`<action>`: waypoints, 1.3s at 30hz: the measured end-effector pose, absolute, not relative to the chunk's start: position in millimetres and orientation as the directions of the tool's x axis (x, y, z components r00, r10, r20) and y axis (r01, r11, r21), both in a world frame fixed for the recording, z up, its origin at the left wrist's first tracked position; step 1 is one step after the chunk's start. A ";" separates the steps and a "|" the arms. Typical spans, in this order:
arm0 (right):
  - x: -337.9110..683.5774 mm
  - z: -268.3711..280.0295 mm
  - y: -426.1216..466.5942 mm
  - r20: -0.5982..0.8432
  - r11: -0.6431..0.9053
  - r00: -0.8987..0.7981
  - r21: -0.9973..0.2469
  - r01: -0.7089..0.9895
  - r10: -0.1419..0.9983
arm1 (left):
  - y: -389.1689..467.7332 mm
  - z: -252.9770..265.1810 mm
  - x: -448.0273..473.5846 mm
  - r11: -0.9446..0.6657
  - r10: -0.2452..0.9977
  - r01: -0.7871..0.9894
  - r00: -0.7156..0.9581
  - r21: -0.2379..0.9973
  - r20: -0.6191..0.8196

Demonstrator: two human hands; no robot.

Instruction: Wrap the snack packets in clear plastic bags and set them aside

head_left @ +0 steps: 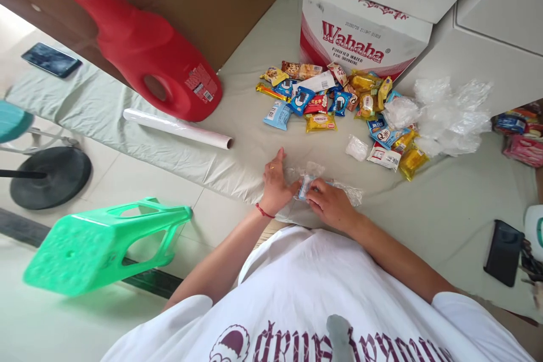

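A small light-blue snack packet [305, 186] lies in clear plastic film [348, 192] at the table's near edge. My right hand [333, 203] is closed on the packet's right side, fingers bent down against it. My left hand [275, 184] rests to the left with its fingers stretched out, and its thumb reaches the packet's left edge. Beyond the hands sits a crumpled wad of clear wrap [357, 147]. A pile of wrapped snacks [316, 103] spreads farther back, and a heap of clear film-wrapped bundles [452, 116] stands at its right.
A white Wahaha carton [360, 39] backs the snacks. On the left are a red jug [156, 51], a white roll [178, 129] and a phone [51, 60]. Another dark phone [503, 253] lies far right. A green stool [106, 243] is on the floor.
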State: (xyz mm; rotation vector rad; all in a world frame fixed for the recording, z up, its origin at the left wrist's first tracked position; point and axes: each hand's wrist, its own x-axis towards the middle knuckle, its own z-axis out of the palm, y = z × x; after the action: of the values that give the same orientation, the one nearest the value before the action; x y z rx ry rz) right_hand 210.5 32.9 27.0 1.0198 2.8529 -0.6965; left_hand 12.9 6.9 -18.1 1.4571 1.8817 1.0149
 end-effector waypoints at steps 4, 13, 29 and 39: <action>210.2 23.7 30.3 -0.158 0.671 -0.779 -0.424 0.608 0.607 | 26.7 -9.8 -10.2 0.115 0.993 0.492 -0.070 0.863 -0.092; 210.0 14.1 26.2 -0.144 0.575 -0.767 -0.580 0.577 0.625 | 11.5 -17.3 -66.3 0.024 0.990 0.179 -0.139 0.984 0.002; 223.9 10.4 14.5 0.033 0.615 -0.803 -0.662 0.428 0.595 | -38.6 39.8 -24.7 0.312 0.941 0.726 -0.145 0.613 -0.307; 228.8 13.5 15.2 0.043 0.657 -0.848 -0.653 0.377 0.529 | 4.2 31.9 41.3 0.353 0.934 0.225 -0.037 0.908 -0.354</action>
State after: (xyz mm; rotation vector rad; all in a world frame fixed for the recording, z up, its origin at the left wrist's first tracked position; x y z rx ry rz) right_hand 228.8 15.2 13.5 0.8511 3.0662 -1.1183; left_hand 41.3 4.2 31.9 1.0924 1.5211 0.8127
